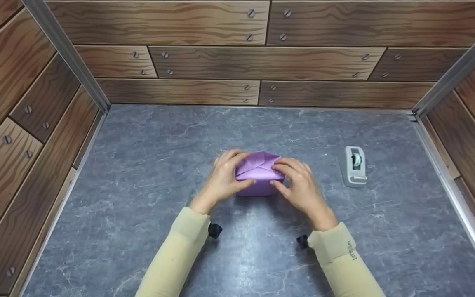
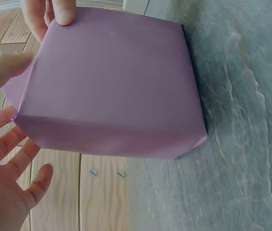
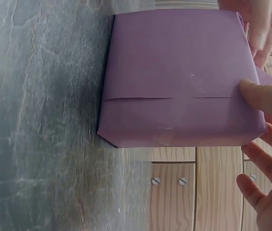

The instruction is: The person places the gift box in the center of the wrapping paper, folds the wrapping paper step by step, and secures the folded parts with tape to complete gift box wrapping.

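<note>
A box wrapped in purple paper [image 1: 259,188] stands on the grey surface, with folded paper flaps [image 1: 258,161] meeting on its top. From the left, my left hand [image 1: 224,175] holds its upper edge, thumb on the near side and fingers toward the far side. My right hand [image 1: 299,181] grips the right upper edge, its thumb at the near edge and fingertips on the top flaps. The left wrist view shows a smooth purple face [image 2: 112,77]. A paper seam [image 3: 138,98] and a shiny patch like clear tape [image 3: 165,136] appear in the right wrist view.
A pale grey tape dispenser [image 1: 349,175] with a roll in it stands to the right of the box. Wood-patterned panels [image 1: 204,62] enclose the back and both sides, with metal strips at the corners. Small black pieces [image 1: 215,230] stick out by both cuffs.
</note>
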